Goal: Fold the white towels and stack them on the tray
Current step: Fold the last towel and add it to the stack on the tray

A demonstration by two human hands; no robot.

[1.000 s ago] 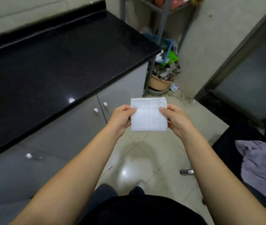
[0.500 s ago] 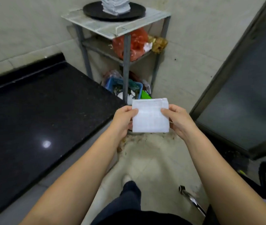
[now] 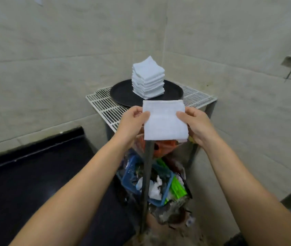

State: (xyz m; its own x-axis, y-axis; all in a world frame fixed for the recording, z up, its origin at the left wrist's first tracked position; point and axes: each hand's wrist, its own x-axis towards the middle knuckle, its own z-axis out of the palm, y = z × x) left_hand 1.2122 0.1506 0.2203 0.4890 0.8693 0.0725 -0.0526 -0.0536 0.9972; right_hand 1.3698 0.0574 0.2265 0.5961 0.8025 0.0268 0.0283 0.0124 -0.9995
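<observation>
Both hands hold one folded white towel out in front of the chest, near the middle of the view. Left hand pinches the towel's left edge, thumb on the near face and the other fingers curled behind it. Right hand pinches the right edge the same way, thumb tip pressed on the near face. Between them the towel hangs as a flat, nearly square pad, its top edge level and its lower right corner showing a loose layer.

Going left to right: at 8 o'clock lies a black counter, its raised back edge running along the tiled wall. At 12 o'clock, beyond the held towel, a white wire rack top sits on a metal stand in the corner of the room. On the rack rests a round black tray, and on the tray stands a stack of folded white towels, many layers high, the layers slightly twisted against each other. The held towel covers the near rim of the tray from this view; whether it touches the tray cannot be told.

Below the hands, at 6 o'clock, a dark stand leg runs down past an orange plastic bag on a lower shelf and a blue basket of mixed clutter, with a green packet beside it at 5 o'clock.
</observation>
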